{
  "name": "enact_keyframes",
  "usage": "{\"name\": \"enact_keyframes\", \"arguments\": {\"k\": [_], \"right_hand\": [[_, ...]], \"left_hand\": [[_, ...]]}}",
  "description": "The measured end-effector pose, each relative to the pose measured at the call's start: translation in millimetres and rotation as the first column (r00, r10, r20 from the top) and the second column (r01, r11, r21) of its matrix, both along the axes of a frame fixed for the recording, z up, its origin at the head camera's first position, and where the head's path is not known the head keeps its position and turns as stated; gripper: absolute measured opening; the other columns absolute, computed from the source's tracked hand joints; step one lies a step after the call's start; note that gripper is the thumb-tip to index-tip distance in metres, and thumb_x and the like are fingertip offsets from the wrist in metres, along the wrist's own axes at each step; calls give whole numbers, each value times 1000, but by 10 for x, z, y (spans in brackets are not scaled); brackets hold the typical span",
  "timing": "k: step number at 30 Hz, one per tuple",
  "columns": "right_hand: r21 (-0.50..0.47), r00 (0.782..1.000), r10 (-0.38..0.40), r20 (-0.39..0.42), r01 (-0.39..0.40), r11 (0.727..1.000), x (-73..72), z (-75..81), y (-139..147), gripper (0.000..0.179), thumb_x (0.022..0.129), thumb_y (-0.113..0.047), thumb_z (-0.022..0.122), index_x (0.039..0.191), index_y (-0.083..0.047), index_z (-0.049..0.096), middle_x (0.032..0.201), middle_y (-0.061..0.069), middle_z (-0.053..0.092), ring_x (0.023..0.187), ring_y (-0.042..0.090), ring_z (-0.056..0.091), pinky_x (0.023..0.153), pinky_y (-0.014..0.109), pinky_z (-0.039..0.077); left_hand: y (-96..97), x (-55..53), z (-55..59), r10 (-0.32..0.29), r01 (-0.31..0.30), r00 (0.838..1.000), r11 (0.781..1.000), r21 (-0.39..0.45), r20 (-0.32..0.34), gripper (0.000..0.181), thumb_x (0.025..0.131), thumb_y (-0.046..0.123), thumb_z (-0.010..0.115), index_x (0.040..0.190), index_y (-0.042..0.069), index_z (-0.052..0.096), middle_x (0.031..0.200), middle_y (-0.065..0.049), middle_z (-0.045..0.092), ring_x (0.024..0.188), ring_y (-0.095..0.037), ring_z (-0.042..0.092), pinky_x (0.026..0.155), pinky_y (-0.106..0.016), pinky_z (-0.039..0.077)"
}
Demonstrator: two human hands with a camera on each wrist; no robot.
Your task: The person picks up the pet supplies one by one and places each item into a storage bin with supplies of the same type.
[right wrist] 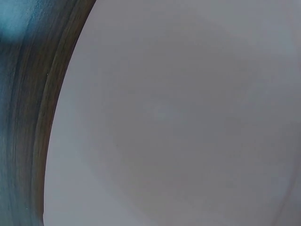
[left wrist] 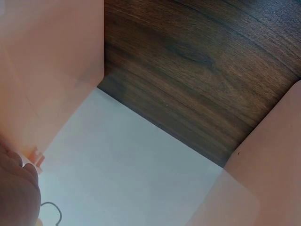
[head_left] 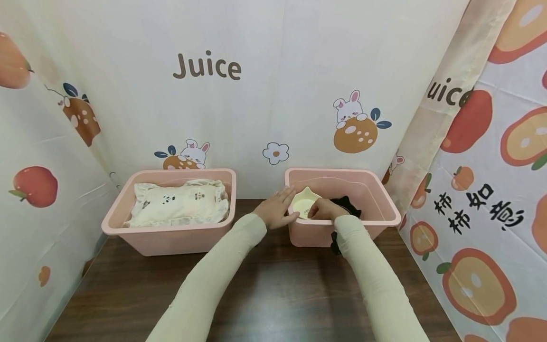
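Note:
In the head view, a pale yellow bowl [head_left: 301,203] with a pointed tip on its rim sits at the left end of the right pink bin [head_left: 342,175]. My right hand [head_left: 325,209] reaches over that bin's front rim, its curled fingers pinching the bowl's right edge. My left hand [head_left: 275,207] lies along the bin's left rim with fingers stretched out, their tips close to the bowl. Beyond the right wrist, a black thing [head_left: 348,205] with a pointed corner lies in the bin, partly hidden. The left wrist view catches curled-looking fingers [left wrist: 19,183] at its lower left edge.
On the left, another pink bin [head_left: 171,242] holds a cream ruffled pillow [head_left: 179,203]. Both bins stand at the back of a dark wooden table [head_left: 273,289]. Printed curtains [head_left: 273,85] close off the back and sides. Bin wall [right wrist: 164,117] fills most of the right wrist view.

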State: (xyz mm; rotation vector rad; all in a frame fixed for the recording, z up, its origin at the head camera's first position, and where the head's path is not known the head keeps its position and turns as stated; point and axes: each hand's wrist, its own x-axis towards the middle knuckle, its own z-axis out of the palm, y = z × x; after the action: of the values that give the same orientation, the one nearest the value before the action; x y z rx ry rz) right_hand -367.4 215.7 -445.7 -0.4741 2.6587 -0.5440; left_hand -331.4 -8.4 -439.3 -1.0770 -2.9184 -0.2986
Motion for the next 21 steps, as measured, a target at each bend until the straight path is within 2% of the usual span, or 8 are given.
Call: {"name": "enact_keyframes", "arguments": {"k": [10, 11, 12, 18, 19, 21], "right_hand": [[-22, 1000, 10, -13, -10, 1000, -42, -38, 21, 12, 85, -13, 72, 94, -8, 77, 91, 4, 73, 86, 18, 64, 82, 37, 53], [-29, 1000, 23, -20, -24, 999, -46, -37, 21, 12, 84, -14, 72, 95, -8, 77, 91, 4, 73, 87, 19, 64, 82, 38, 53], [-57, 997, 58, -42, -61, 997, -108, -109, 55, 13, 84, -17, 73, 94, -9, 77, 91, 3, 73, 85, 18, 64, 80, 36, 53], [-65, 983, 128, -132, -137, 988, -71, -56, 14, 17, 86, -22, 71, 95, -9, 77, 90, 3, 73, 84, 17, 65, 77, 35, 54], [-40, 984, 115, -134, -121, 992, -6, 27, -24, 17, 88, -20, 69, 95, -7, 77, 90, 4, 74, 85, 18, 66, 78, 37, 54], [-31, 980, 109, -167, -116, 993, 12, 48, -31, 20, 92, -22, 65, 97, -6, 77, 91, 4, 74, 85, 17, 66, 78, 37, 53]], "left_hand": [[6, -12, -26, -11, 11, 1000, 1000, 21, -14, 77, 98, 55, 32, 153, 3, 18, 161, -9, 12, 148, -24, 10, 119, -36, 16], [5, -9, -22, -10, 10, 1000, 1000, 19, -12, 77, 98, 55, 32, 153, 4, 18, 161, -9, 12, 148, -24, 10, 119, -36, 16], [4, -6, -17, -8, 8, 1000, 1000, 18, -10, 77, 98, 55, 32, 153, 4, 17, 161, -8, 12, 148, -24, 10, 118, -36, 16], [2, 5, 14, -8, 8, 1000, 1000, 6, 6, 76, 98, 55, 31, 153, 5, 15, 161, -9, 12, 148, -24, 11, 119, -36, 16], [2, 4, 20, -12, 12, 1000, 1000, 9, 9, 77, 98, 55, 31, 153, 4, 16, 161, -9, 12, 148, -24, 11, 118, -37, 16], [4, -3, 29, -16, 16, 1000, 1000, 6, 11, 77, 98, 55, 31, 153, 4, 16, 161, -9, 11, 148, -24, 11, 118, -37, 16]]}}
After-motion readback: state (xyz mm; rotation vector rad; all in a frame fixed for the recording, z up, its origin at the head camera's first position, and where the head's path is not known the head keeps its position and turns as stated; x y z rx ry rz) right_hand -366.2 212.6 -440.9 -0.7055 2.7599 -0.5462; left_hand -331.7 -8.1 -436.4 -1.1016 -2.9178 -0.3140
